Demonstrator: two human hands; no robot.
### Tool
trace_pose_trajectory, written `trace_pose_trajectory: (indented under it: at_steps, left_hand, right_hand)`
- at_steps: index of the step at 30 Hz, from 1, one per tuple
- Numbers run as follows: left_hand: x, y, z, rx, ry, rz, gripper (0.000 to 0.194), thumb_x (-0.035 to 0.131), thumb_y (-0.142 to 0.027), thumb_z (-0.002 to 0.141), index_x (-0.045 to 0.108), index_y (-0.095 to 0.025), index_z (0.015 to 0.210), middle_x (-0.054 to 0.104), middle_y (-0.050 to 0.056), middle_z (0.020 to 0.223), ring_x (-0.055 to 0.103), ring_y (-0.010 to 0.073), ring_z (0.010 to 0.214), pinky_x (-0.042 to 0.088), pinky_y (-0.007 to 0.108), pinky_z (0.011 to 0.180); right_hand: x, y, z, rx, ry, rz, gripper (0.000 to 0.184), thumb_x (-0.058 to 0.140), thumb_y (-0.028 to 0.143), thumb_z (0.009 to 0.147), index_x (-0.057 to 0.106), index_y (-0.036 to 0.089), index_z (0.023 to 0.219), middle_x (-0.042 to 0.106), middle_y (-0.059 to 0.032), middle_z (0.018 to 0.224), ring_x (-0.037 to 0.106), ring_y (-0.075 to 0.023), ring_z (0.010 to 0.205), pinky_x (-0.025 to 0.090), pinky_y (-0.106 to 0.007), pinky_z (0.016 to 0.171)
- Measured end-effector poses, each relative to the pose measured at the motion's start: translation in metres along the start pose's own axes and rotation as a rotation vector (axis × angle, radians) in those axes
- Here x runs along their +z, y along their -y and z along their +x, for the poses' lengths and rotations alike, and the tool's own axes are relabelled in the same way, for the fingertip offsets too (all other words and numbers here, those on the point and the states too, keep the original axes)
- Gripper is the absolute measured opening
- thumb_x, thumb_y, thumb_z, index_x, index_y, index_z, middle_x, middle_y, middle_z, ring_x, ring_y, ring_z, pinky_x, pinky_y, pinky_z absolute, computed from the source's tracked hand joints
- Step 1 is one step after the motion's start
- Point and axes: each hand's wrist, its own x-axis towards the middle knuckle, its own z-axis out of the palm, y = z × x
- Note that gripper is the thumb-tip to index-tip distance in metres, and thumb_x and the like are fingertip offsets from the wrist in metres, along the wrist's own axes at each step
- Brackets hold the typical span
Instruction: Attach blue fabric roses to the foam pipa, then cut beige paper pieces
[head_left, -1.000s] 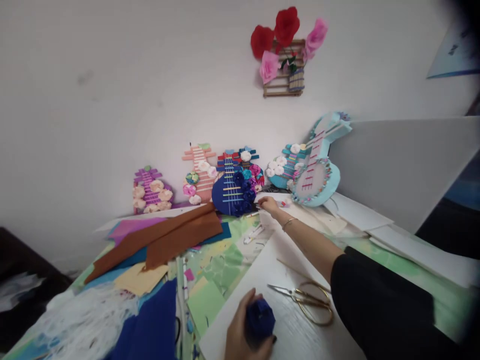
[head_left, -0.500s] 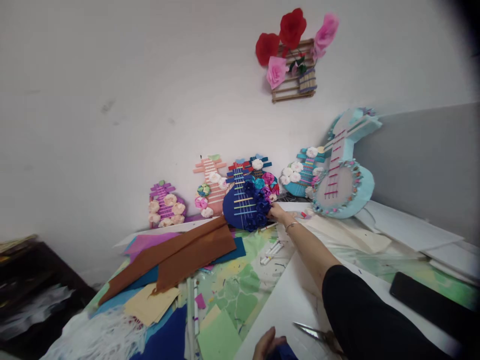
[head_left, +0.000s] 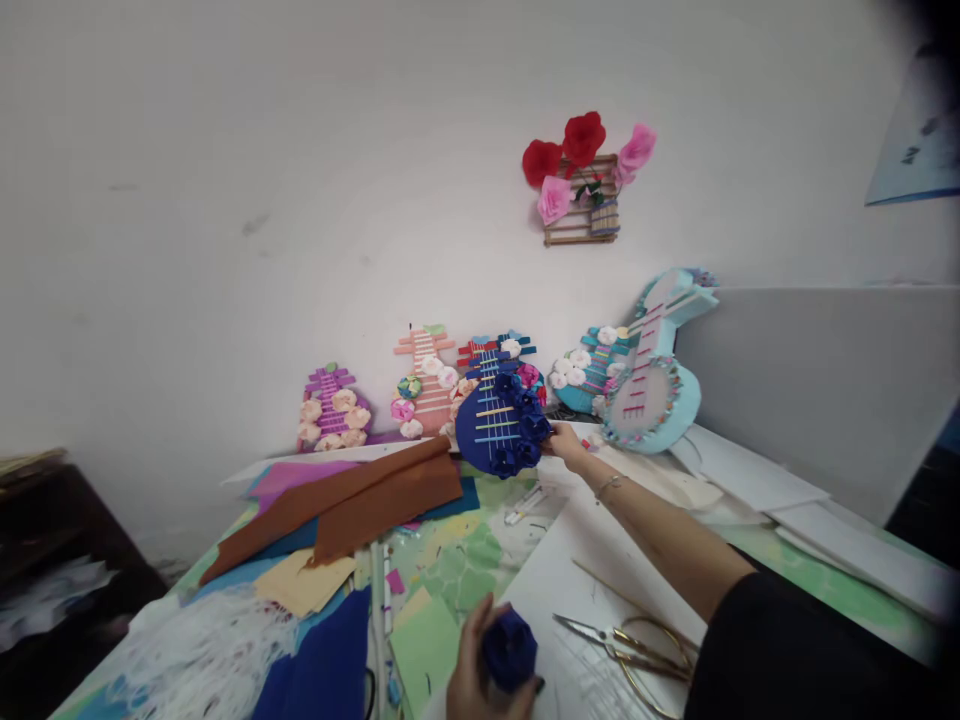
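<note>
Slightly forward from its neighbours, the dark-blue model lute (head_left: 471, 432) has been brought since the earlier frame. It is held at its lower right edge by the right hand (head_left: 568, 443), with the fingers closed narrowly there, their tips partly hidden. The lute lies just to the left of those fingers, its long axis near upright, neck up, above the far part of the worktop (head_left: 469, 552); whether its base is touching cannot be told. The right hand is much the nearer. By the left hand (head_left: 468, 665), a dark-blue paper flower (head_left: 511, 650) is held in curled fingers, beside the gold-handled scissors (head_left: 611, 638).
</note>
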Motion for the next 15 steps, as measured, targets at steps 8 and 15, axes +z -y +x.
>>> trace_pose_trajectory:
  at_steps: [8, 15]
  left_hand:
    - [-0.022, -0.053, 0.032, 0.329, -0.015, 0.341, 0.061, 0.068, -0.026, 0.074, 0.042, -0.02, 0.129, 0.059, 0.013, 0.123, 0.056, 0.0256, 0.115, 0.042, 0.046, 0.1]
    - [-0.018, -0.051, 0.017, 0.516, 0.029, 0.495, 0.06, 0.069, -0.022, 0.075, 0.042, -0.021, 0.129, 0.062, 0.011, 0.117, 0.06, 0.0243, 0.108, 0.048, 0.042, 0.093]
  right_hand:
    - [-0.034, -0.003, -0.131, 0.008, -0.014, 0.026, 0.014, 0.06, 0.024, 0.086, 0.061, 0.011, 0.092, 0.064, -0.0022, 0.083, 0.061, -0.012, 0.07, 0.053, -0.029, 0.066]
    - [-0.027, -0.017, -0.207, -0.022, -0.065, 0.162, 0.025, 0.06, 0.007, 0.049, 0.064, 0.014, 0.073, 0.066, 0.0018, 0.063, 0.063, -0.0151, 0.06, 0.053, -0.031, 0.065]
